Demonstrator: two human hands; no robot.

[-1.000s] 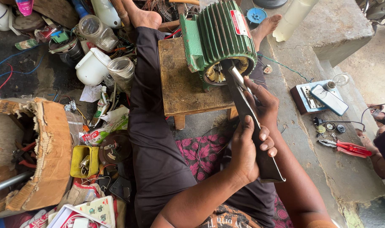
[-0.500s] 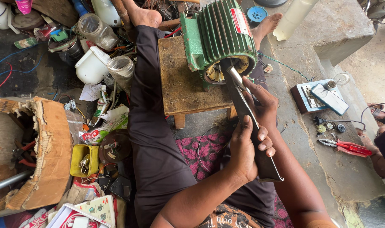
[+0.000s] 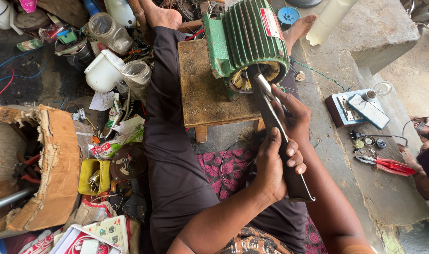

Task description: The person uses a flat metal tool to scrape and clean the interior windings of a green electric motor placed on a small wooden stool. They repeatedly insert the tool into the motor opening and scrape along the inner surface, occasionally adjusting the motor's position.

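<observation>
Metal bar (image 3: 278, 136) is being held in the green motor's (image 3: 245, 40) open end on the wooden stool (image 3: 202, 94), barely shifted from a second ago; left hand (image 3: 275, 164) fingers wrapped around it, right hand (image 3: 294, 115) pinching nearer the motor.

Tip of the flat metal bar (image 3: 278, 136) inside the green motor (image 3: 246, 42), right hand (image 3: 294, 115) partly behind the bar.
</observation>
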